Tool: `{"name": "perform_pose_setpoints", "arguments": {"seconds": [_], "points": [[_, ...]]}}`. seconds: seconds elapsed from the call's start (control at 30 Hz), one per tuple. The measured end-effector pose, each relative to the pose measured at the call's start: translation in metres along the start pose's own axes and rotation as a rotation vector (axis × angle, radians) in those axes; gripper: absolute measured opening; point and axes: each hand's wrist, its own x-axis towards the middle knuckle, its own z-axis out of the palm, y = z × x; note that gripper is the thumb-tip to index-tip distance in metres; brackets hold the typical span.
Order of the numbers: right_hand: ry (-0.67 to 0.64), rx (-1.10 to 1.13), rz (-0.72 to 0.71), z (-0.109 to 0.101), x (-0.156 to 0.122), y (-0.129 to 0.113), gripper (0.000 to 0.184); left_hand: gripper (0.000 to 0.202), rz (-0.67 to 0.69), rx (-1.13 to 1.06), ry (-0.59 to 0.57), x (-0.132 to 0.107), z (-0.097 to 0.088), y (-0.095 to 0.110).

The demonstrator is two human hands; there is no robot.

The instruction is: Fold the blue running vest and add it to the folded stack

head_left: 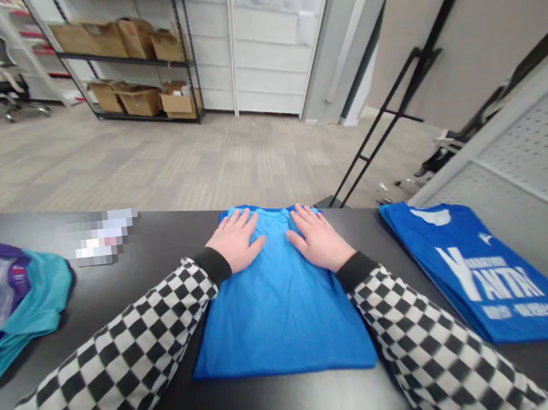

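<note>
Left grip (235,240) and right grip (317,239) lie released, palms flat on the 12 o'clock end of the folded blue T-shirt (280,309). A printed blue shirt (487,274) lies at its 3 o'clock on the counter (141,291).

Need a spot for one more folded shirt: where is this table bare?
Widest bare table lies between the teal pile and the folded blue shirt, though the left sleeve crosses it. A strip runs along the near edge. The gap toward the printed blue shirt is narrow and crossed by the right sleeve.
</note>
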Motion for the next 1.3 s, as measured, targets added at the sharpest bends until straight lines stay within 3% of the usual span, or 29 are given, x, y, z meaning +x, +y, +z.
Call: {"name": "perform_pose_setpoints", "arguments": {"seconds": [0.07,0.13,0.3,0.43,0.53,0.63,0.77,0.87,0.93,1.03,1.1,1.17,1.23,1.3], "points": [[-0.12,-0.026,0.047,0.005,-0.001,-0.005,0.084,0.091,-0.029,0.033,-0.071,-0.003,0.007,0.002],[-0.156,-0.033,0.097,0.007,0.0,-0.003,0.088,0.095,-0.037,0.057,-0.095,-0.003,0.008,0.0],[-0.119,-0.046,0.129,0.002,0.001,0.003,0.095,0.092,-0.046,0.088,-0.072,0.002,-0.006,-0.008],[-0.008,-0.055,0.044,0.0,-0.002,0.002,0.092,0.086,-0.039,0.103,-0.01,0.006,-0.01,-0.013],[-0.102,-0.036,0.018,0.002,-0.003,0.003,0.093,0.093,-0.043,0.101,-0.113,0.005,-0.004,-0.017],[-0.161,-0.038,0.04,0.007,0.0,0.005,0.094,0.096,-0.049,0.105,-0.14,0.004,0.003,-0.021],[-0.081,0.015,0.024,0.01,0.005,0.013,0.094,0.094,-0.059,0.105,-0.089,0.008,0.003,-0.024],[0.097,0.089,0.003,0.004,-0.007,0.016,0.084,0.08,-0.08,0.085,0.08,0.0,-0.006,-0.02],[0.243,0.145,-0.033,-0.004,-0.035,0.013,0.073,0.07,-0.041,0.034,0.223,-0.023,-0.014,-0.014],[0.351,0.222,-0.161,-0.013,-0.107,-0.003,0.056,0.059,0.15,-0.071,0.325,-0.088,-0.019,-0.001],[0.258,0.226,-0.261,-0.014,-0.162,-0.017,0.051,0.054,0.289,-0.083,0.295,-0.144,-0.014,0.007],[0.052,0.175,-0.306,-0.013,-0.209,-0.03,0.058,0.055,0.365,-0.013,0.177,-0.197,-0.006,0.014],[-0.109,0.105,-0.27,-0.012,-0.241,-0.04,0.077,0.064,0.35,0.089,0.079,-0.237,0.001,0.017],[-0.175,0.041,-0.202,-0.011,-0.258,-0.045,0.091,0.078,0.305,0.165,0.039,-0.262,0.003,0.017]]}}
